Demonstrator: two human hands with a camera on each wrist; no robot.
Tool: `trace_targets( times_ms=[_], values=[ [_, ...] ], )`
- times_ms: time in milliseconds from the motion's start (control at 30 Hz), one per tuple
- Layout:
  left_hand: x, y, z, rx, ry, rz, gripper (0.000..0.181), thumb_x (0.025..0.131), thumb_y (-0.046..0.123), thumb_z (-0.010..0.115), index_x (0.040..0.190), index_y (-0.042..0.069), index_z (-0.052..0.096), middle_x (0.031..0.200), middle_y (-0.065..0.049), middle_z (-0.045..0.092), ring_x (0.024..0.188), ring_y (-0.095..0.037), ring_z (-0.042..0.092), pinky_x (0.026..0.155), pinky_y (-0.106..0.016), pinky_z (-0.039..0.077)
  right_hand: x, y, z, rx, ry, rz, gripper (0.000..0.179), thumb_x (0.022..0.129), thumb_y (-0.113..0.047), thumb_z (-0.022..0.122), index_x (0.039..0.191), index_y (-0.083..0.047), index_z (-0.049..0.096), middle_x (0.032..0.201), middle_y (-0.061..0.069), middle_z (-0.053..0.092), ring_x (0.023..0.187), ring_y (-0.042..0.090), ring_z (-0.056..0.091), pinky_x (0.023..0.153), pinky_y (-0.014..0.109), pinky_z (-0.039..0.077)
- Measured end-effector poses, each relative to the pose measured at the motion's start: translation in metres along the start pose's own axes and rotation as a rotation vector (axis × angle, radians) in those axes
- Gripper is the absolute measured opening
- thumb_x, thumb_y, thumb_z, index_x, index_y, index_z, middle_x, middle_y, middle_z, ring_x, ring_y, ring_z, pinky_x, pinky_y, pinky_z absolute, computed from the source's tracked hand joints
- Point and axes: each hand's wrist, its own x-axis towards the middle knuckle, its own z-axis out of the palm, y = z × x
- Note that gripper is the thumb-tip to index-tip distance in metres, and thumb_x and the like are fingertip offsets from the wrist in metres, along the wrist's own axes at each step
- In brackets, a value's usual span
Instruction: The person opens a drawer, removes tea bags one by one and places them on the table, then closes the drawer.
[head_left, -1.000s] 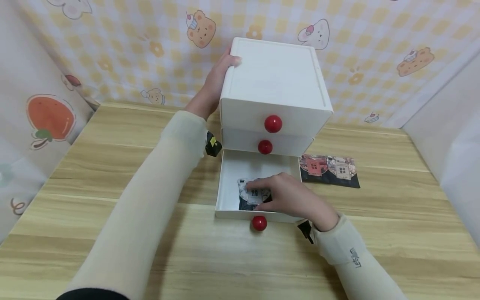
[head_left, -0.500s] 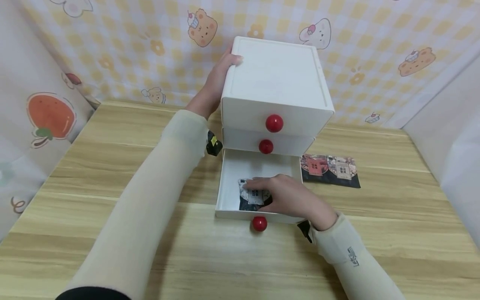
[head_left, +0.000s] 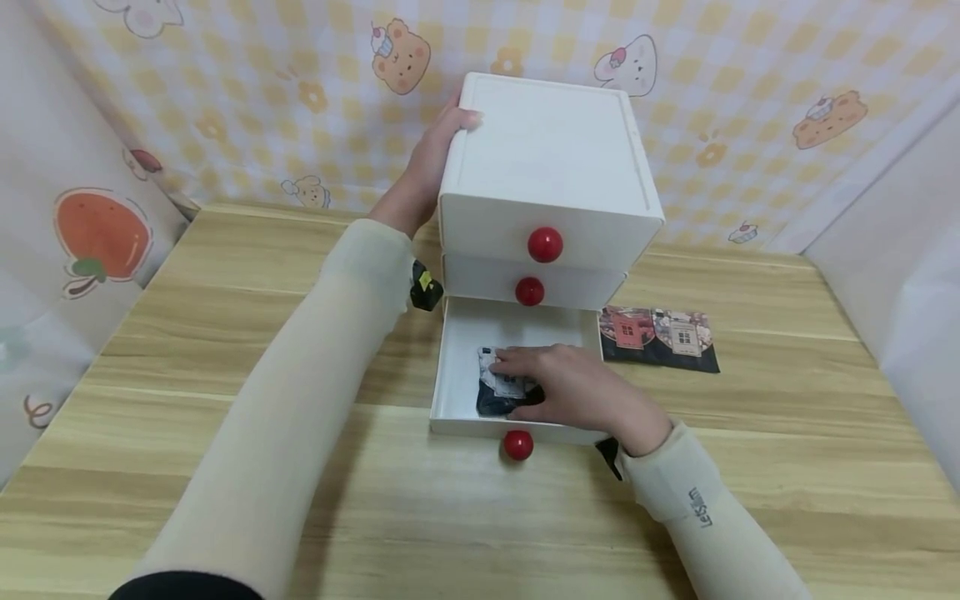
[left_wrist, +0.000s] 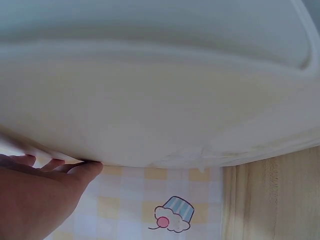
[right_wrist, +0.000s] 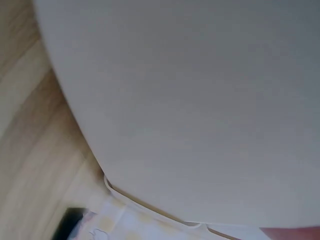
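Note:
A white drawer cabinet (head_left: 551, 146) with round red knobs stands on the wooden table, its bottom drawer (head_left: 459, 379) pulled out. My left hand (head_left: 429, 162) grips the cabinet's left rear edge, thumb over the top; in the left wrist view the hand (left_wrist: 50, 187) has its fingertips at the back edge. Inside the drawer lies a black-and-grey printed sachet (head_left: 495, 400). My right hand (head_left: 573, 383) pinches it between fingers and thumb, and it looks slightly buckled. The hand covers the sachet's right part. The right wrist view is mostly filled by a white surface (right_wrist: 185, 110).
To the right of the drawer, a black sachet strip with red and pale prints (head_left: 663, 340) lies flat on the table (head_left: 780, 400). Two shut drawers with red knobs (head_left: 545, 244) sit above the pulled-out one. A patterned cloth (head_left: 300, 100) hangs close behind the cabinet.
The right fingers have closed in on the sachet, which has shifted slightly toward the back and bent. The left hand keeps its place on the cabinet.

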Motion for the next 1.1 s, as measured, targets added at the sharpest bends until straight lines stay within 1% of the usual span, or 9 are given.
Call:
trace_targets(
  times_ms=[200, 333, 500, 567, 667, 767, 800, 933, 1100],
  values=[
    [0.0008, -0.0002, -0.0001, -0.003, 0.0, 0.01, 0.066, 0.098, 0.041, 0.03, 0.161, 0.043, 0.01, 0.168, 0.018, 0.013, 0.148, -0.003, 0.016, 0.121, -0.031, 0.014, -0.0011, 0.0009, -0.0003, 0.027, 0.047, -0.015, 0.053, 0.084, -0.03, 0.081, 0.134, -0.021, 0.067, 0.138, 0.003, 0.066, 0.11, 0.016, 0.069, 0.093, 0.036, 0.056],
    [0.0014, 0.0, 0.0001, -0.002, -0.004, 0.006, 0.066, 0.099, 0.041, 0.029, 0.161, 0.043, 0.009, 0.168, 0.019, 0.012, 0.149, -0.002, 0.015, 0.121, -0.032, 0.013, -0.0018, 0.0021, -0.0005, 0.033, 0.083, -0.026, 0.05, 0.087, -0.03, 0.078, 0.134, -0.021, 0.067, 0.132, 0.001, 0.07, 0.095, 0.011, 0.067, 0.084, 0.03, 0.056],
    [0.0016, -0.0003, -0.0003, -0.006, 0.002, 0.001, 0.067, 0.098, 0.041, 0.03, 0.161, 0.044, 0.009, 0.168, 0.019, 0.012, 0.149, -0.001, 0.015, 0.122, -0.032, 0.013, -0.0018, 0.0017, -0.0012, 0.015, 0.107, -0.01, 0.045, 0.093, -0.029, 0.069, 0.137, -0.019, 0.065, 0.123, 0.002, 0.074, 0.067, 0.005, 0.055, 0.06, 0.023, 0.045],
    [0.0016, -0.0006, -0.0008, -0.013, 0.002, 0.002, 0.067, 0.098, 0.041, 0.03, 0.161, 0.044, 0.009, 0.168, 0.019, 0.012, 0.149, -0.002, 0.015, 0.122, -0.032, 0.013, -0.0018, 0.001, -0.0021, 0.009, 0.116, 0.007, 0.043, 0.096, -0.027, 0.065, 0.138, -0.019, 0.064, 0.111, 0.002, 0.075, 0.061, 0.005, 0.051, 0.055, 0.023, 0.042],
    [0.0015, -0.001, -0.0015, -0.02, 0.0, 0.008, 0.067, 0.098, 0.04, 0.03, 0.161, 0.044, 0.009, 0.168, 0.019, 0.013, 0.149, -0.002, 0.015, 0.121, -0.032, 0.013, -0.0014, 0.0006, -0.0039, -0.001, 0.137, 0.019, 0.041, 0.098, -0.025, 0.062, 0.139, -0.019, 0.063, 0.106, 0.001, 0.075, 0.06, 0.006, 0.049, 0.056, 0.023, 0.041],
    [0.0012, -0.0011, -0.0018, -0.016, 0.0, 0.007, 0.067, 0.098, 0.041, 0.03, 0.161, 0.044, 0.009, 0.168, 0.019, 0.013, 0.149, -0.002, 0.015, 0.121, -0.032, 0.013, -0.0013, 0.0011, -0.0054, -0.031, 0.174, 0.002, 0.037, 0.098, -0.022, 0.063, 0.135, -0.017, 0.067, 0.103, 0.001, 0.076, 0.066, 0.007, 0.053, 0.062, 0.025, 0.045],
    [0.001, -0.0009, -0.0018, -0.015, 0.002, 0.007, 0.067, 0.098, 0.041, 0.03, 0.161, 0.044, 0.009, 0.168, 0.019, 0.013, 0.149, -0.002, 0.015, 0.121, -0.032, 0.013, -0.0015, 0.0011, -0.0058, -0.035, 0.184, -0.006, 0.035, 0.098, -0.021, 0.064, 0.132, -0.016, 0.068, 0.106, 0.001, 0.077, 0.068, 0.007, 0.055, 0.064, 0.025, 0.047],
    [0.0007, -0.0009, -0.0015, -0.011, 0.005, -0.002, 0.067, 0.098, 0.041, 0.03, 0.161, 0.044, 0.009, 0.168, 0.019, 0.012, 0.149, -0.003, 0.015, 0.122, -0.033, 0.012, -0.0035, 0.0008, -0.0072, -0.044, 0.23, -0.034, 0.026, 0.095, -0.017, 0.069, 0.12, -0.014, 0.074, 0.101, 0.0, 0.078, 0.076, 0.006, 0.063, 0.075, 0.03, 0.056],
    [0.0005, -0.0007, -0.0006, -0.012, 0.001, -0.007, 0.066, 0.099, 0.041, 0.029, 0.161, 0.044, 0.008, 0.168, 0.02, 0.011, 0.149, -0.002, 0.015, 0.123, -0.034, 0.012, -0.0068, 0.0002, -0.0089, -0.03, 0.292, -0.068, 0.026, 0.089, -0.012, 0.076, 0.115, -0.014, 0.076, 0.101, 0.0, 0.079, 0.084, 0.008, 0.071, 0.081, 0.032, 0.059]
  ],
)
